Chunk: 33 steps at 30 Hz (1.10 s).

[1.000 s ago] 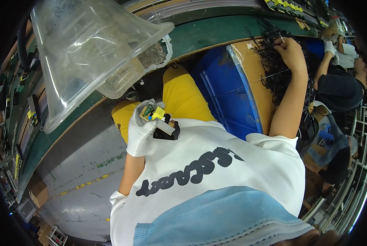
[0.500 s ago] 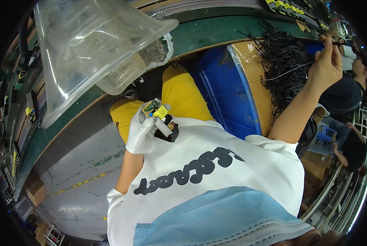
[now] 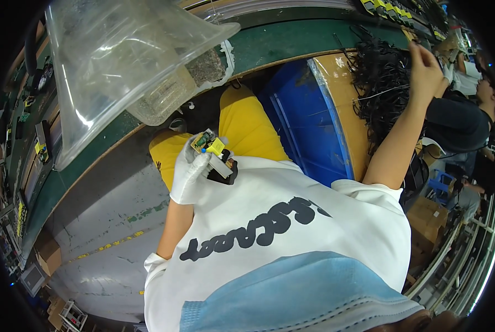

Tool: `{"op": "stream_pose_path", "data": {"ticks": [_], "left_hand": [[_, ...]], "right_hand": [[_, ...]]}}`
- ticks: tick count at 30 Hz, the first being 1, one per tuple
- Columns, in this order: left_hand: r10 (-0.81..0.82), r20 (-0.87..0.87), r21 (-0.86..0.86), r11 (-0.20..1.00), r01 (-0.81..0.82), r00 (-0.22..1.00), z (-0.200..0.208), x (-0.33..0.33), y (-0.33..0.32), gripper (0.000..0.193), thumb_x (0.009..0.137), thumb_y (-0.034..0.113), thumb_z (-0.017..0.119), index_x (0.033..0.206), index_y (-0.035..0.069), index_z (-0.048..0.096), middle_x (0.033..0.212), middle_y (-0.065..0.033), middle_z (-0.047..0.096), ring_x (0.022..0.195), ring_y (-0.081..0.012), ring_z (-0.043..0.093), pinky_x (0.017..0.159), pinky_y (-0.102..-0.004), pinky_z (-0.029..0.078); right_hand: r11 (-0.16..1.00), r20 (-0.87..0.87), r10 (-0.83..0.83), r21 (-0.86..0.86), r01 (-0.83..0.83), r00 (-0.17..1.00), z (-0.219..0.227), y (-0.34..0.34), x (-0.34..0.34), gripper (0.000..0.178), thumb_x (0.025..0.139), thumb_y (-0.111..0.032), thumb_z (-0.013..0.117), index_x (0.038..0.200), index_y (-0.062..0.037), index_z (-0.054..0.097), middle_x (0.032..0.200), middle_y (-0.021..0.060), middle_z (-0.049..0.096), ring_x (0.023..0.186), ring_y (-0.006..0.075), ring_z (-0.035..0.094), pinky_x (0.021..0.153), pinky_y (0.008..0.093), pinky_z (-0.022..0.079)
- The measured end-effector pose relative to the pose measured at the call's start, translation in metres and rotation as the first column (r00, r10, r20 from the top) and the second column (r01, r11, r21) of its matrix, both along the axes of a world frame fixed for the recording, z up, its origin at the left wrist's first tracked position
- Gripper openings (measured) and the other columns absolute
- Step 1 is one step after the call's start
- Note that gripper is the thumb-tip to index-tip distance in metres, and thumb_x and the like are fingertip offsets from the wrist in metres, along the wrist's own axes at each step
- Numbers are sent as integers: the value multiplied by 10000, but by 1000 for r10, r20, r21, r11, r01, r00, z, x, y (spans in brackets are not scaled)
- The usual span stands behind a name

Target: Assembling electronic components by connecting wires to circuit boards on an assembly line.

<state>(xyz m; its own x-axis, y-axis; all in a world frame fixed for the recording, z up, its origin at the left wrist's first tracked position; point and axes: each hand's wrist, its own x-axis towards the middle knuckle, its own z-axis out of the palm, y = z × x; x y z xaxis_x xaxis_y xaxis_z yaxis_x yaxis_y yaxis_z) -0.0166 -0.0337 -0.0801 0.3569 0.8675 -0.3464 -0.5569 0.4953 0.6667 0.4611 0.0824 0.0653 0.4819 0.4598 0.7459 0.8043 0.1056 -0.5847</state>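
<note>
Left hand: in a white glove (image 3: 187, 180), its fingers closed around the edge of the board, low in front of the body and just above the yellow trousers (image 3: 253, 124).
Held board: a small circuit board with green parts, a bright yellow block and a flat silver metal plate (image 3: 205, 139); it sits tilted in the left hand, components facing up.
Black piece: a dark, rigid-looking part (image 3: 223, 175) just beside the silver plate; whether it joins the board cannot be told.
Right hand: bare (image 3: 426, 74), raised at the far right, thumb and fingers drawn narrow; whether anything thin is pinched there cannot be told.
Cable heap: a tangled mass of thin black cables (image 3: 377, 83), near the right hand, lying by a brown cardboard panel (image 3: 329, 69) and a blue plastic bin (image 3: 305, 119).
Progress, done: the board is in the grasp and carries its components.
Progress, left: by the look, the board is unfinished; its parts lie exposed and no cable visibly runs from it to the heap. Many cables remain loose.
Surface: green, long and curved by the lens (image 3: 291, 41), with a translucent plastic container (image 3: 103, 83) at the left and a row of yellow-topped boards (image 3: 388, 11) beyond it at upper right.
</note>
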Motion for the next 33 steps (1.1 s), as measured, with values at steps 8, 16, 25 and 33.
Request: {"op": "stream_pose_path", "data": {"ticks": [8,16,25,33], "left_hand": [[7,14,-12,1000,-7,1000,-5,0,0,713,805,241,765,1319,-26,349,1203,-232,560,998,-313,637,868,-434,543],[-4,-57,16,1000,5,998,-15,-2,-1,720,788,230,783,1320,-21,368,1199,-205,571,1046,-284,625,920,-399,514],[-20,-56,41,999,23,998,-10,0,-1,737,769,260,799,1320,-26,402,1208,-186,581,1078,-267,615,942,-379,497],[-16,-30,115,993,19,999,11,-9,2,687,801,202,768,1335,-43,411,1229,-174,579,1070,-243,611,929,-365,499]], "right_hand": [[802,-562,598,409,-436,572,4,3,8,196,912,-108,657,856,71,599,726,107,638,501,58,432,434,229,301],[706,-292,622,611,-358,727,32,-14,-33,151,908,-67,654,874,60,579,735,154,619,464,58,389,423,220,264],[856,-436,516,241,-457,737,39,-29,-71,131,923,-93,638,925,30,592,701,89,599,464,28,386,399,196,245],[307,-780,454,-317,-897,431,-15,-48,-186,106,911,-133,650,962,-41,659,656,-36,546,515,19,408,447,176,283]]}}
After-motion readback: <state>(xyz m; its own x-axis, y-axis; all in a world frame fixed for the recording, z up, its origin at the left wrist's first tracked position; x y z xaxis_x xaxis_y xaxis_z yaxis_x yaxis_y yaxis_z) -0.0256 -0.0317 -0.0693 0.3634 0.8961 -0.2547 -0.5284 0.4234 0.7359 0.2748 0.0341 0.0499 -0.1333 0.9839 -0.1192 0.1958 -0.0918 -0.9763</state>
